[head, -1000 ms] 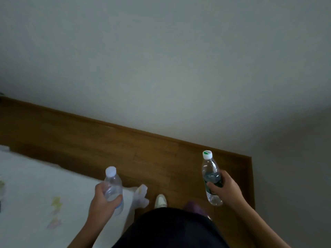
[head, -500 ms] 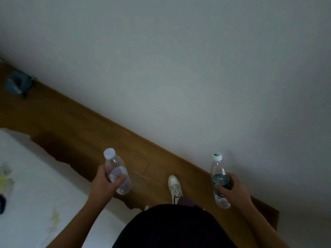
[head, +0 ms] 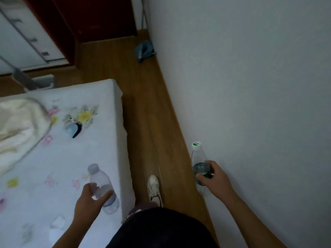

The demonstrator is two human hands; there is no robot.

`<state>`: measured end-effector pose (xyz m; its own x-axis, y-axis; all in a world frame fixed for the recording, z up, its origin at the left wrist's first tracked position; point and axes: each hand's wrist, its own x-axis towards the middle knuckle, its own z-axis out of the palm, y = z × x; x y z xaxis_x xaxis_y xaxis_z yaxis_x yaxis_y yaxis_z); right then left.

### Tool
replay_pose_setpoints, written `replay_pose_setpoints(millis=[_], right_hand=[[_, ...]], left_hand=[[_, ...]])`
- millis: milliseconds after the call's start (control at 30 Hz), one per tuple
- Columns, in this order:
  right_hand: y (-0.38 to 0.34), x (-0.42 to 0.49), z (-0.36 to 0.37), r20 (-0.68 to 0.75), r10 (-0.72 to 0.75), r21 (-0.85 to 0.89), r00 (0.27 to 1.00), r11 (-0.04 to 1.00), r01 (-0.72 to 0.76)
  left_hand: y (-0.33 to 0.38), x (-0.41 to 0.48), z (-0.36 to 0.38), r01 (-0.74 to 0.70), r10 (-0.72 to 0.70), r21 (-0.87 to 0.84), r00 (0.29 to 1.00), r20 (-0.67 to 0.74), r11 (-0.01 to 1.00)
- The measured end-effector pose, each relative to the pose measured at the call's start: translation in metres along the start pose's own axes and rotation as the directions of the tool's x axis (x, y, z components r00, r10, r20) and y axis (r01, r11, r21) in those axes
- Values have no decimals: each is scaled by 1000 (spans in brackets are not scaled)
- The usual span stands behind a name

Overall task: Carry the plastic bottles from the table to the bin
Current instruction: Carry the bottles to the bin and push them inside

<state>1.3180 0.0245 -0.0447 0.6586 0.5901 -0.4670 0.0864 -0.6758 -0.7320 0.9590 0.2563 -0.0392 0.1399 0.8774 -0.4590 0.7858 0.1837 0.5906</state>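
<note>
My left hand [head: 87, 203] grips a clear plastic bottle [head: 102, 185] with a pale cap, held tilted over the edge of the bed. My right hand [head: 214, 178] holds a second clear bottle [head: 198, 156] with a white and green cap and a dark green label, upright and close to the wall. No bin is in view.
A narrow strip of wooden floor [head: 143, 108] runs between the white flowered bed [head: 59, 158] on the left and the grey wall [head: 250, 86] on the right. My white shoe [head: 154, 188] is on it. A blue object [head: 144, 51] lies on the floor by the wall ahead. Dark red furniture [head: 100, 18] stands at the far end.
The view has swung left, from facing the wall to looking along the gap between bed and wall. Both hands keep their bottles.
</note>
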Motion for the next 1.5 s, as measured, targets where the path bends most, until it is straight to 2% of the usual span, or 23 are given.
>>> replay_pose_setpoints(millis=[100,267,367,500,633,800,933,1033,1133,1267,1367,1500], right_hand=[[-42,59,10,66,-40,-42,997,998,43],[-82,136,21,78,-3,-64,997,998,8],[-96,170,26,41,51,-42,998,998,-49],[-110,210,25,4,119,-20,993,993,-119],[-129,258,22,-19,176,-34,984,984,-177],[-165,357,18,-3,193,-66,981,979,-192],[-230,457,17,65,130,-90,989,988,-124],[-299,527,24,146,20,-130,989,991,-1],[-371,589,36,268,-91,-192,959,971,146],[-459,661,60,367,-170,-223,915,938,264],[-510,711,78,395,-204,-224,896,924,309],[-553,776,97,376,-179,-249,909,926,285]], left_hand=[[-6,25,-9,85,-91,-77,993,-71,993],[21,95,-17,149,-157,-111,985,-65,982],[63,144,-18,111,-115,-103,993,-30,988],[125,214,-19,12,-12,-46,1000,6,999],[191,283,-22,-98,99,-64,995,6,993],[252,376,-25,-142,142,-55,990,-6,988],[287,432,-30,-52,48,-51,996,-77,997],[303,462,-35,60,-69,-71,988,-136,996],[311,488,-39,148,-165,-106,970,-177,983],[320,523,-53,259,-295,-182,932,-210,949],[326,561,-61,307,-352,-231,917,-187,923],[351,635,-74,316,-363,-247,915,-175,916]])
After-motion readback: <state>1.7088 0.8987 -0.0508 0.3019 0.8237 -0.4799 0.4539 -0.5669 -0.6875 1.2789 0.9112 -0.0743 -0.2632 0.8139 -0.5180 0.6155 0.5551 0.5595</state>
